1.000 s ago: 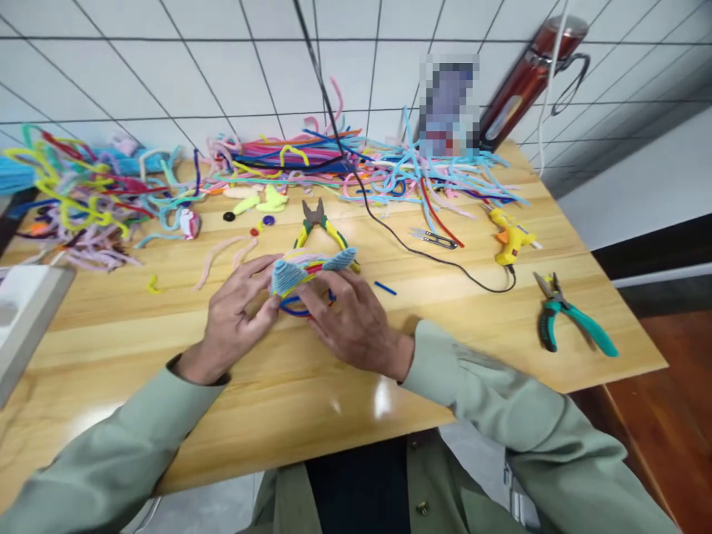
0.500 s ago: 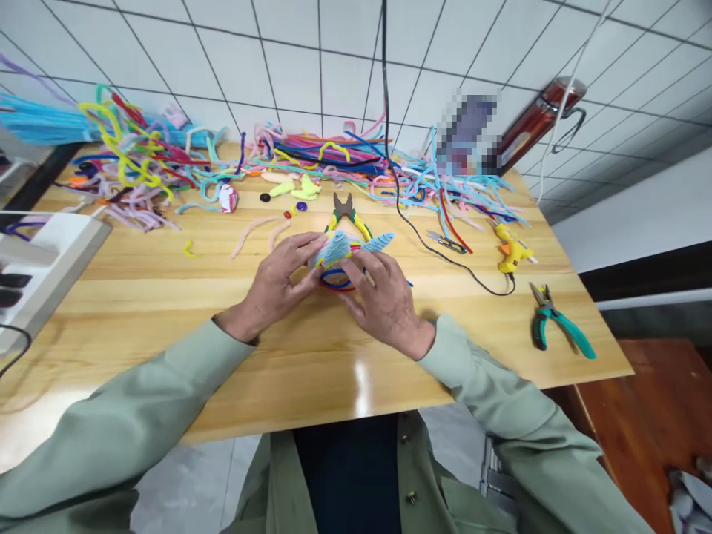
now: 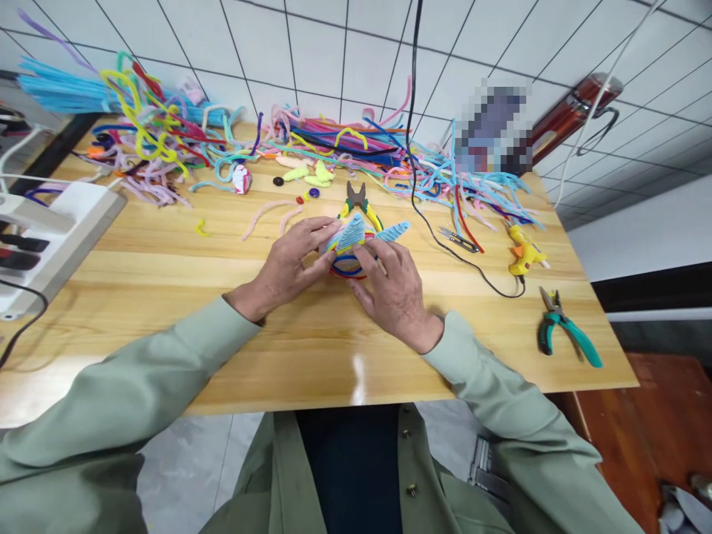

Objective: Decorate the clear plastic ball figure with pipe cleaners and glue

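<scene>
Green sleeves (image 3: 183,363) come in over the near edge of a wood table (image 3: 311,363). White power strip (image 3: 84,211) at left, dark plugs (image 3: 23,243) seated in it. Teal-handled pliers (image 3: 555,314) at right, jaws parted.
Left hand (image 3: 294,267): thumb and fingers pinching the left end of a fuzzy-stem piece (image 3: 351,233), two light-blue peaks up top, blue and red loops below. Right hand (image 3: 394,293): fingers bent, tips on the piece's front, thumb low by the loops; can't tell if it grips. Piece is mid-table between the hands; can't tell if the loops touch the wood.
Just past it, yellow-green pliers (image 3: 357,199), jaws spread towards the wall. To their right, snips (image 3: 457,239), then a yellow glue gun (image 3: 523,256) on a black cord (image 3: 445,248).
Farther back, loose fuzzy stems (image 3: 339,144) in a long heap. Red flask (image 3: 575,115) at the far right corner, top on, contents hidden, tiled wall (image 3: 311,59) behind
</scene>
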Available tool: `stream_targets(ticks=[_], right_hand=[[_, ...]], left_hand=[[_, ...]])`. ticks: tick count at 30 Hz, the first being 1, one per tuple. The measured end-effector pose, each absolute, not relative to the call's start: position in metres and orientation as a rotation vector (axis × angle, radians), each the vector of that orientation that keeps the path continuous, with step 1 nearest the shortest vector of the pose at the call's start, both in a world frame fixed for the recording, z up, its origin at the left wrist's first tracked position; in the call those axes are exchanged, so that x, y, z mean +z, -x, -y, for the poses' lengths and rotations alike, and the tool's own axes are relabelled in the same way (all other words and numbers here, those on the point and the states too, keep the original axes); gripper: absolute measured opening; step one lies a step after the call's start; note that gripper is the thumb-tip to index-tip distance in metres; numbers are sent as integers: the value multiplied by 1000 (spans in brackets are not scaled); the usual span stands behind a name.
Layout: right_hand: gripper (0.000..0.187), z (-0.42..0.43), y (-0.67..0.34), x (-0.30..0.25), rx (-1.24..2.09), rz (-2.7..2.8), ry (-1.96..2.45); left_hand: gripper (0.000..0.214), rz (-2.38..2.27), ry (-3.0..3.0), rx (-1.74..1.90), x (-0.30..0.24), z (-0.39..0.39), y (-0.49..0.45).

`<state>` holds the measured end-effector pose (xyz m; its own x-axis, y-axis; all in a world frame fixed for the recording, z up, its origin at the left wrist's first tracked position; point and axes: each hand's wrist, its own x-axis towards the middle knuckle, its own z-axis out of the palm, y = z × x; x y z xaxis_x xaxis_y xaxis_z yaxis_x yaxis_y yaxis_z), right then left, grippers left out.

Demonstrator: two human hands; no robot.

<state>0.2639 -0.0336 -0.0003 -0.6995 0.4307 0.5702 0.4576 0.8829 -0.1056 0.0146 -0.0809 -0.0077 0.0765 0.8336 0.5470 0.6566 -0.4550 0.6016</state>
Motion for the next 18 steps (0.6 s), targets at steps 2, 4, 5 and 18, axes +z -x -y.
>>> stream_targets(ticks=[2, 4, 5, 18], right_hand=[[56, 34, -264, 0, -33, 2454, 645], [56, 34, -263, 1, -36, 2445, 635], [56, 34, -263, 1, -52, 2437, 625], [50, 38, -256, 9, -174, 2493, 740]], left_hand=[[49, -1525, -2105, 1305, -6, 81, -16], [48, -1519, -2061, 1304, -4, 82, -17], [47, -1509, -2042, 1313, -3, 82, -17], [47, -1474, -1853, 1342, 1, 82, -23]])
